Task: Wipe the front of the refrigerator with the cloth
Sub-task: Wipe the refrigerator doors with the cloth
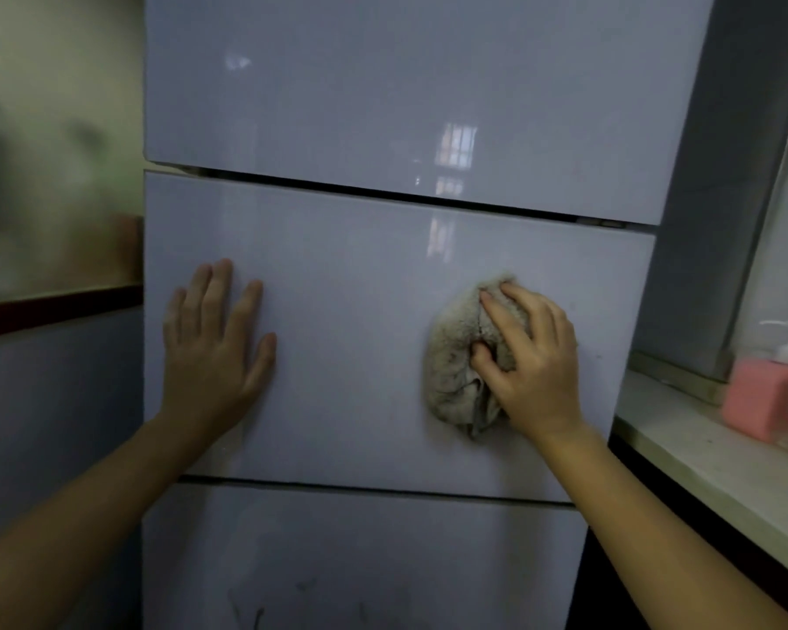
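A glossy pale grey refrigerator [360,288] fills the middle of the view, with three door panels stacked one above another. My right hand [533,361] presses a bunched beige cloth [451,361] against the right side of the middle panel, fingers curled into the fabric. My left hand [215,338] lies flat with fingers spread on the left side of the same panel and holds nothing. Faint dark marks show on the bottom panel [319,602].
A light counter [710,461] runs along the right of the refrigerator. On it stands a pink soap bottle with a white pump [769,393]. To the left is a wall [51,402] with a dark red stripe, close to the refrigerator's edge.
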The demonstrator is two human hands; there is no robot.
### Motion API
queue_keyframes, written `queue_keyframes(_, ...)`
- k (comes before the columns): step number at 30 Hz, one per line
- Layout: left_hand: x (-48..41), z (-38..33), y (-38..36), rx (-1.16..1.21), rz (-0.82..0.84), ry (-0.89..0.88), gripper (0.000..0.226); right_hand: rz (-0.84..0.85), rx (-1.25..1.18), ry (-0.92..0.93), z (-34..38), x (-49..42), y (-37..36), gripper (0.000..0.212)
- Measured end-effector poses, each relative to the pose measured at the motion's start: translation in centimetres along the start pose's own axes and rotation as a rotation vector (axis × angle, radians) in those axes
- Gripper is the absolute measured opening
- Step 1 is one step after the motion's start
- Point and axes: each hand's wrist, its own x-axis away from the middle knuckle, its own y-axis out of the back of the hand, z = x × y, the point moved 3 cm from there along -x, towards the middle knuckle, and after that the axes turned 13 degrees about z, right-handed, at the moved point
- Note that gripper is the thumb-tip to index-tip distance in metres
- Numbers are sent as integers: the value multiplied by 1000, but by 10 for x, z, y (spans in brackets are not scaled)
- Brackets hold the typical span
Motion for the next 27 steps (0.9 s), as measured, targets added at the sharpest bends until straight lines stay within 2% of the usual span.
queue_keyframes(5, 0, -3, 1, 18, -1, 8, 62, -3, -23, -27, 11, -9, -2, 51)
queue_keyframes(11, 0, -3, 4, 9, 16, 4, 63, 49, -43, 259, 81, -40, -33, 49)
queue_keyframes(13, 0, -4, 6, 11, 23, 5, 63, 42, -32, 287, 82, -40, -36, 48)
queue_keyframes(17, 0, -5, 8, 19, 37, 6, 63, -3, 13, 210, 43, -23, -21, 48)
queue_keyframes(23, 0, -6, 6, 17, 36, 24, 63, 7, 147, -16, -44, 11, 14, 53)
queue_keyframes(27, 1, -6, 5, 25, 54, 28, 65, -6, 139, -141, -71, 39, 25, 53)
